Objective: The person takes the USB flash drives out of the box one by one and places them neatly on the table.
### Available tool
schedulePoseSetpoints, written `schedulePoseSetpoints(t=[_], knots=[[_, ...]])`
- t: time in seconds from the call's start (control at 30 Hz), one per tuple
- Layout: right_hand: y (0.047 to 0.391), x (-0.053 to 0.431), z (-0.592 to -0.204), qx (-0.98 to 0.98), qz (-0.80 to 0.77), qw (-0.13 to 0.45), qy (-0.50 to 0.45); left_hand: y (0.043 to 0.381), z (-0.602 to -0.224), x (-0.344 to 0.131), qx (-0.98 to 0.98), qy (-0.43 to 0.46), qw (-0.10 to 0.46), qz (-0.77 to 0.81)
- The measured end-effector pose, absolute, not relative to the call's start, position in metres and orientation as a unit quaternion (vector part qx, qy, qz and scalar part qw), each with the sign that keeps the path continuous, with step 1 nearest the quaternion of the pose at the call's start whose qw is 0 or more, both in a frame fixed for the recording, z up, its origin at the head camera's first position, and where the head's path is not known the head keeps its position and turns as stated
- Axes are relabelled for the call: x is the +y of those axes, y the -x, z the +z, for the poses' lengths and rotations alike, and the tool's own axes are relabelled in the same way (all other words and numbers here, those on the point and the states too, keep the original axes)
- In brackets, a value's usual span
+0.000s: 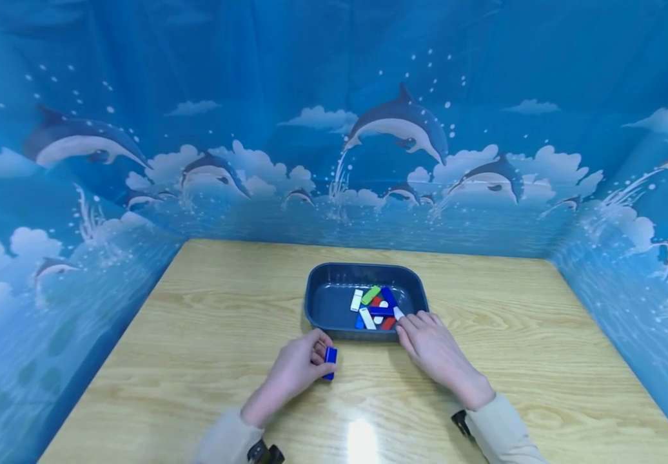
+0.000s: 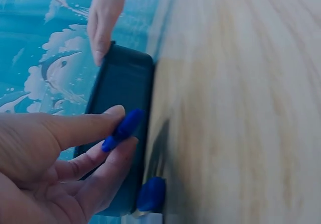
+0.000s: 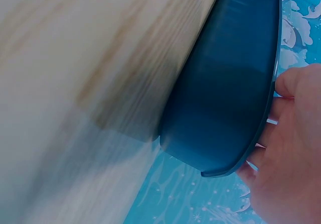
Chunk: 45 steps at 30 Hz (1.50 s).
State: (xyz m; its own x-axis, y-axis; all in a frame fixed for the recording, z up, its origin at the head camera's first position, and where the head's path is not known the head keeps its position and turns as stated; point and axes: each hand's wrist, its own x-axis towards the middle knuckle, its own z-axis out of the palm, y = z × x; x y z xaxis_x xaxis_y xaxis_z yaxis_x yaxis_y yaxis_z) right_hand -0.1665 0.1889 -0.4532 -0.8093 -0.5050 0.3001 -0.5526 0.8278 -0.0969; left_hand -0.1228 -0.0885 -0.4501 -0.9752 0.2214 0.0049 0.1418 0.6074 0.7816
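Note:
My left hand [image 1: 300, 362], in front of the tray, pinches a small blue USB stick [image 1: 331, 355] between thumb and fingers. In the left wrist view this blue piece crosses the fingertips, and a second blurred blue piece [image 2: 151, 194] shows lower down beside the tray. My right hand [image 1: 434, 348] lies over the front right rim of the dark tray [image 1: 328, 312], thumb at the rim, fingertips inside by a white piece [image 1: 398, 314]. Whether those fingers pinch it I cannot tell. In the right wrist view the tray wall [image 3: 220, 93] hides the fingertips.
Several stick pieces lie loosely heaped in the tray's right half, among them a green one [image 1: 371, 295], a white one [image 1: 356, 300] and a red one [image 1: 389, 323]. The wooden table [image 1: 241, 283] has a blue dolphin curtain [image 1: 287, 77] behind and at both sides.

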Motion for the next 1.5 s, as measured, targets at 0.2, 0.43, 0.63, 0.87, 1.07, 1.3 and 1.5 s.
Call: schedulePoseSetpoints(t=[0.2,0.43,0.63,0.87,1.07,1.3,1.5], knots=[[0.166,0.189,-0.453,-0.949,0.087,0.123,-0.277,0.124,-0.457,-0.085,0.924,-0.112,0.015,0.364],[0.167,0.189,-0.454,-0.949,0.089,0.123,-0.278,0.125,-0.457,-0.086,0.956,-0.115,-0.021,0.269],[0.167,0.189,-0.454,-0.948,0.086,0.125,-0.281,0.124,-0.456,-0.093,0.964,-0.118,-0.002,0.239],[0.167,0.190,-0.455,-0.947,0.086,0.129,-0.282,0.120,-0.452,-0.102,0.960,-0.126,0.001,0.251],[0.167,0.191,-0.456,-0.947,0.085,0.128,-0.284,0.124,-0.447,-0.105,0.945,-0.096,-0.051,0.309],[0.167,0.190,-0.455,-0.946,0.084,0.129,-0.284,0.134,-0.442,-0.106,0.910,-0.073,-0.113,0.391],[0.167,0.190,-0.454,-0.946,0.087,0.129,-0.284,0.146,-0.433,-0.100,0.907,-0.065,-0.117,0.399]])
